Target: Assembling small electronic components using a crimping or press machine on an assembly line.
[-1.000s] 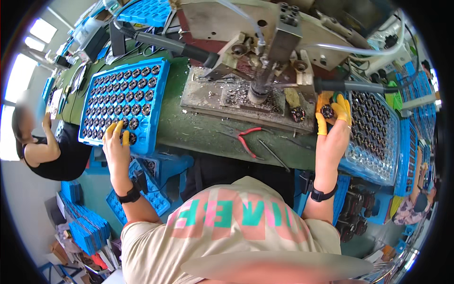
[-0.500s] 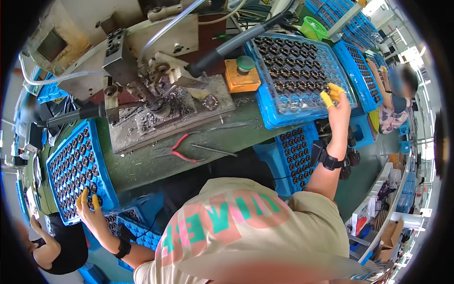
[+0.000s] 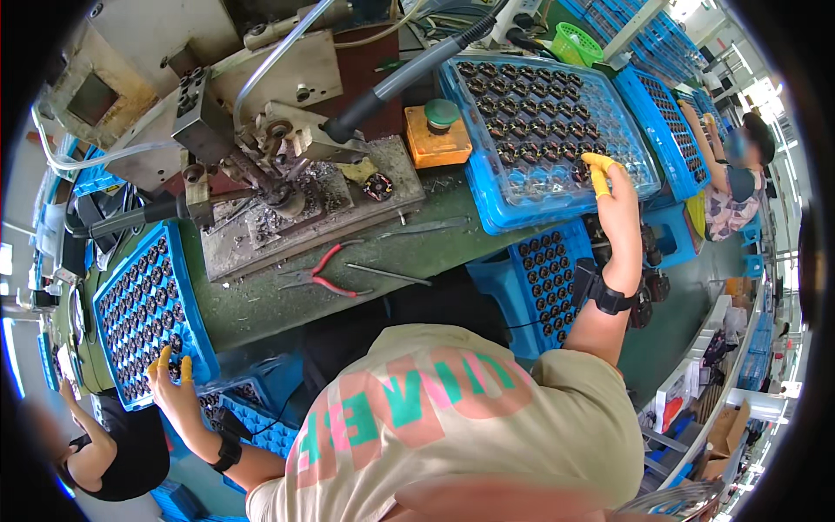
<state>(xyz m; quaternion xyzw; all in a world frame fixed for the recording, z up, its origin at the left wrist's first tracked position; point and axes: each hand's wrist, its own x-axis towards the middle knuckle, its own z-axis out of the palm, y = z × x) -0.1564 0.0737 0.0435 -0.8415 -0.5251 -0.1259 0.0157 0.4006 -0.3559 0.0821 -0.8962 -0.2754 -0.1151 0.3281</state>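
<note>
Head view: bare green desk [image 3: 248,324] along the front edge, between left tray [image 3: 203,352] and pliers [image 3: 337,288]. Part [image 3: 580,173] dark, round, in right tray's [image 3: 496,211] near side, under right hand [image 3: 616,193]; whether gripped, cannot tell. Left hand [image 3: 178,402] at left tray, fingers parted, grip unclear. Both trays carry rows of similar parts; clear pockets show at right tray's right.

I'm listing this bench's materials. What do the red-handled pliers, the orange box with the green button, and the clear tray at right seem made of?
Pliers: grey head, probably steel; smooth red grips, likely plastic-coated.
Orange box: opaque and flat-sided, perhaps plastic or painted metal.
Green button: evenly coloured and rounded, probably moulded plastic.
Clear tray: likely thin, glossy plastic, see-through with bright highlights.
</note>
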